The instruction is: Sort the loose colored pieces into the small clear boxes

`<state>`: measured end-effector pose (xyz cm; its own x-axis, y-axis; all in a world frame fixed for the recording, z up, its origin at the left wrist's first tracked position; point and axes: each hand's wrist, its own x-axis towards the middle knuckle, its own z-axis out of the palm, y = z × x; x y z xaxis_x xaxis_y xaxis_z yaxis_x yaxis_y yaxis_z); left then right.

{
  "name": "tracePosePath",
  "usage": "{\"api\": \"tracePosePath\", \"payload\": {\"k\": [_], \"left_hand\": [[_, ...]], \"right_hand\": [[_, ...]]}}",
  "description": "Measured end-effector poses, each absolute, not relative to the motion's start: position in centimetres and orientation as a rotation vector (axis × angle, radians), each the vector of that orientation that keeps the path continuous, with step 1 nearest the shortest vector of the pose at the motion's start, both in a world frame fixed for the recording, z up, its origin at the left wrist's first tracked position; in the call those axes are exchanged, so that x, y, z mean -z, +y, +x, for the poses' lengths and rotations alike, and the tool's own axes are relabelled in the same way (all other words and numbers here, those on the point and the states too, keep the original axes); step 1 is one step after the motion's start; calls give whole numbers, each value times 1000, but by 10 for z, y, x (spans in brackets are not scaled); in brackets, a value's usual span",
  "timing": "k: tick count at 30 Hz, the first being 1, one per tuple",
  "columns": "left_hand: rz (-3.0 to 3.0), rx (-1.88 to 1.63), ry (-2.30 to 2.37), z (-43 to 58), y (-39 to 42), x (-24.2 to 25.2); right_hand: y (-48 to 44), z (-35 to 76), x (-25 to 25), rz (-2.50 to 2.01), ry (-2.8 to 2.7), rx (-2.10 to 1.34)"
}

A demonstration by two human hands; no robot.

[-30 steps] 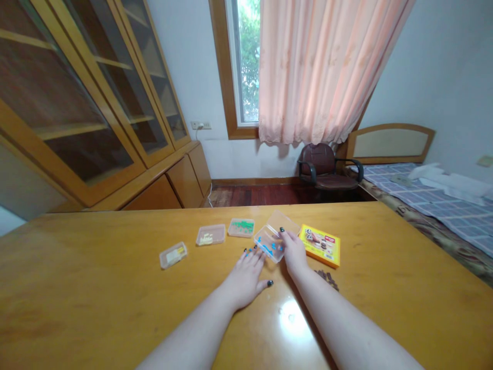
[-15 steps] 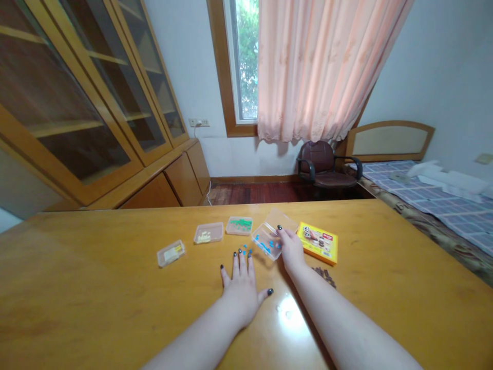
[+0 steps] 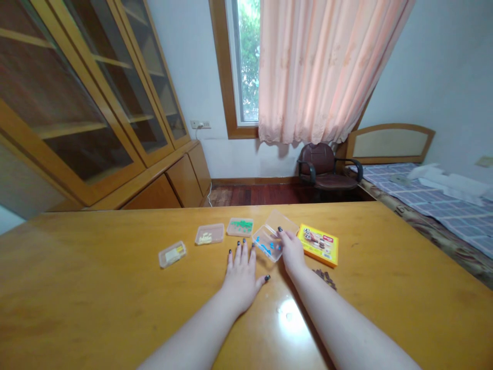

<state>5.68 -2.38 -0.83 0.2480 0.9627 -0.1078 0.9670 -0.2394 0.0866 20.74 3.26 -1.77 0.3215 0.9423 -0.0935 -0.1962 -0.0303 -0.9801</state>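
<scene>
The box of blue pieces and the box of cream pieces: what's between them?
In the head view, a clear box of green pieces and, just in front, fingertips of the left hand; anything under that hand is hidden.

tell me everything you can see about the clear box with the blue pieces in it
The clear box is a shallow, rectangular, see-through container, apparently plastic. Its lid stands open on the far side, and small blue pieces lie inside. The right hand holds it by its right side, with one corner pointing towards the person. It sits left of the yellow box, above the table; whether its underside touches the wood is hard to tell.
</scene>
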Motion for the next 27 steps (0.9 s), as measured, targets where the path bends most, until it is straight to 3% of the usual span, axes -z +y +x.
{"api": "tracePosePath", "payload": {"k": [4, 17, 27], "left_hand": [[2188, 128, 2050, 65, -34, 15], [2293, -238, 1518, 30, 8, 12], [2451, -331, 1526, 33, 11, 18]], "right_hand": [[33, 208, 18, -1253, -788, -1097], [30, 206, 15, -1276, -810, -1037], [30, 204, 11, -1310, -805, -1017]]}}
